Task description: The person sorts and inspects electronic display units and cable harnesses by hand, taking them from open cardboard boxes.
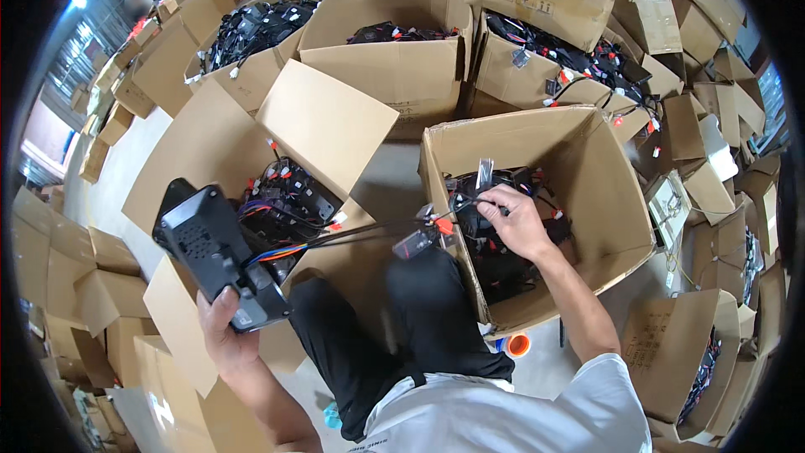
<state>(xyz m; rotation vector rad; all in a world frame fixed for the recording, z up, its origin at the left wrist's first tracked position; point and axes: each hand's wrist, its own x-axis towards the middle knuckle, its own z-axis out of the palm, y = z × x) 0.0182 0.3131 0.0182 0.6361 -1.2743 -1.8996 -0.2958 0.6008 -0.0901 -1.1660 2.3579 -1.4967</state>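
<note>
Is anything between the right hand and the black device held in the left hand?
Only the cable spans the gap. The right hand grips its far end over the open box; the left hand holds the black device.

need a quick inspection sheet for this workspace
surface: bare floor between cartons
job's things: black device with cable bundle running toward the right box
clutter: open boxes of black wired parts; orange ring on the floor
grippers: left hand holds the device; right hand grips the cable end over the right box
cables: coloured wires leave the device; orange tag near the right fingers
surroundings: stacked cartons all around
</note>
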